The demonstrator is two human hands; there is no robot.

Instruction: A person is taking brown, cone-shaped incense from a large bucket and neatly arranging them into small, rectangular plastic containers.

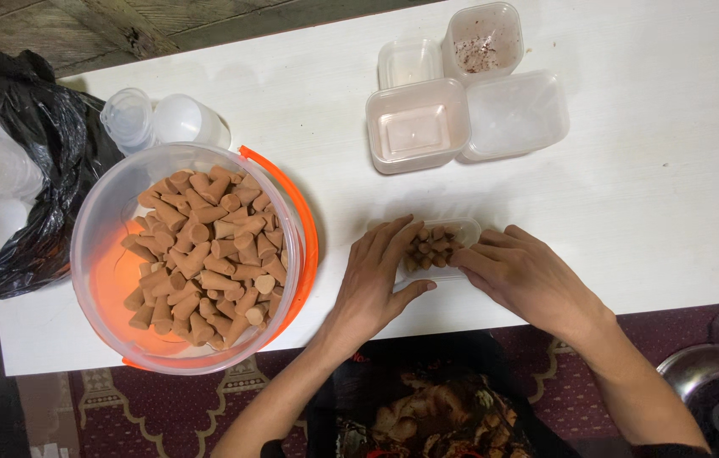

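Left hand [376, 276] and right hand [522, 273] both cupped around small clear tub [453, 231] of brown cones [430, 247], fingers touching cones, bucket [105, 220] of cones well left, empty tubs [470, 93] beyond.

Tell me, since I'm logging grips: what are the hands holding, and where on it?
Both hands hold the small clear tub of brown cones on the table, one at each end, fingers on its rim and the cones.
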